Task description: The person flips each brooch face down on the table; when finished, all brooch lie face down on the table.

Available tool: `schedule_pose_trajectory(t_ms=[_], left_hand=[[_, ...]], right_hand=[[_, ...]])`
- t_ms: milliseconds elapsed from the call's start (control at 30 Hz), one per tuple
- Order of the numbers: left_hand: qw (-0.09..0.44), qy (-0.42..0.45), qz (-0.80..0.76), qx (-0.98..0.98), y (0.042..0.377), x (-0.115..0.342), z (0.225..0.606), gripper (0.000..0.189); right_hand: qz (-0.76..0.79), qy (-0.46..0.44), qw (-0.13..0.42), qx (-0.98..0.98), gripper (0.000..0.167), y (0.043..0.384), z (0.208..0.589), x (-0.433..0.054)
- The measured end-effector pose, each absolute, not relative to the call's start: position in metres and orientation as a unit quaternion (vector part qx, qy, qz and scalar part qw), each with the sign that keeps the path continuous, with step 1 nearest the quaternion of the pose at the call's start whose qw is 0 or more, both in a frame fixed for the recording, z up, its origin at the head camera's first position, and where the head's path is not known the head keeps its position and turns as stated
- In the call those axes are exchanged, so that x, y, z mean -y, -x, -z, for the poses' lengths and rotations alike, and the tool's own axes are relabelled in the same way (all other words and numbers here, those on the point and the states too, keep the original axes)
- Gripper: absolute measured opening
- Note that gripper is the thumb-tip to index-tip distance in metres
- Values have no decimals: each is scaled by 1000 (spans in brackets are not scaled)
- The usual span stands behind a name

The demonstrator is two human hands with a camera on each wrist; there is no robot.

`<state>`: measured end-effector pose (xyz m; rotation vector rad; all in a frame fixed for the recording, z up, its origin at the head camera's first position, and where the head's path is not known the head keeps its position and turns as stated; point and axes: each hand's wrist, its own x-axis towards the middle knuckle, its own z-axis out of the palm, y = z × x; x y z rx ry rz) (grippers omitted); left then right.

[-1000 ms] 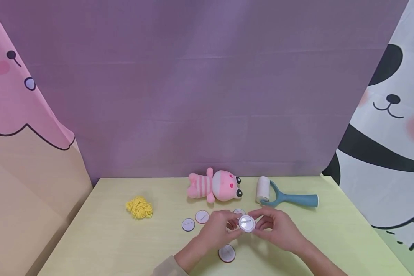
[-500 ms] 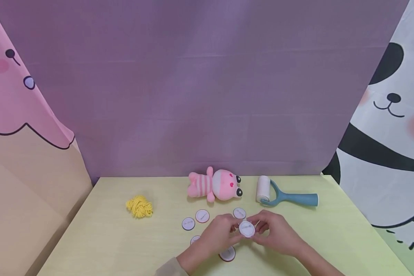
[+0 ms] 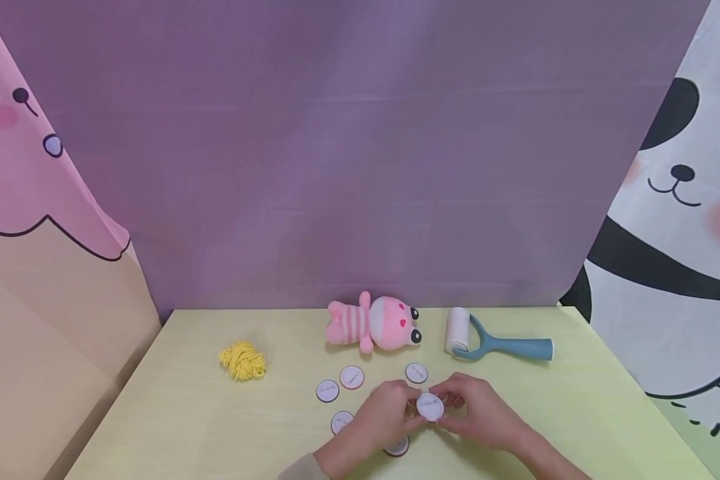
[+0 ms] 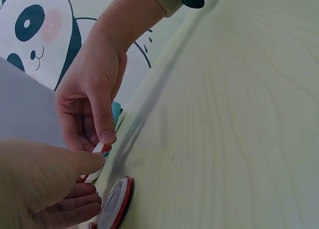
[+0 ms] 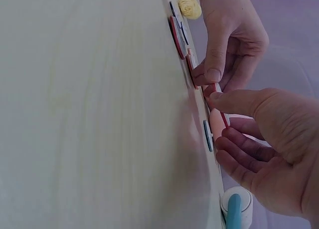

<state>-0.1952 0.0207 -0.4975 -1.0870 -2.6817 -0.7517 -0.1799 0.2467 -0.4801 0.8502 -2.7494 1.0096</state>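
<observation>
Between both hands, a round badge (image 3: pixel 430 407) with a white back and a thin bar across it is held just above the table. My left hand (image 3: pixel 387 413) pinches its left edge with thumb and fingers; my right hand (image 3: pixel 483 413) pinches the right edge. The right wrist view shows the red rim of this badge (image 5: pixel 224 118) edge-on. Several similar badges lie around the hands: one badge (image 3: pixel 417 373) behind them, another badge (image 3: pixel 352 377) to the left, and one badge (image 3: pixel 398 447) partly hidden by the left wrist.
A pink striped plush toy (image 3: pixel 372 323) lies at the back of the table (image 3: pixel 186 427). Right of it rests a lint roller (image 3: pixel 498 343) with a blue handle. Yellow yarn (image 3: pixel 243 361) sits at the left. A purple cloth (image 3: pixel 360 167) hangs behind.
Both hands have moved slightly toward the table's front with the badge, whose face has tilted and lost its glare. A badge left of the left wrist has come into sight.
</observation>
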Motion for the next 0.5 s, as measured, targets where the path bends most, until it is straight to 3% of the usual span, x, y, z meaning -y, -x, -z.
schedule_pose_trajectory(t_ms=[500], left_hand=[[90, 334, 189, 919, 192, -29, 498, 15]], right_hand=[[-313, -275, 34, 908, 35, 182, 489, -246]])
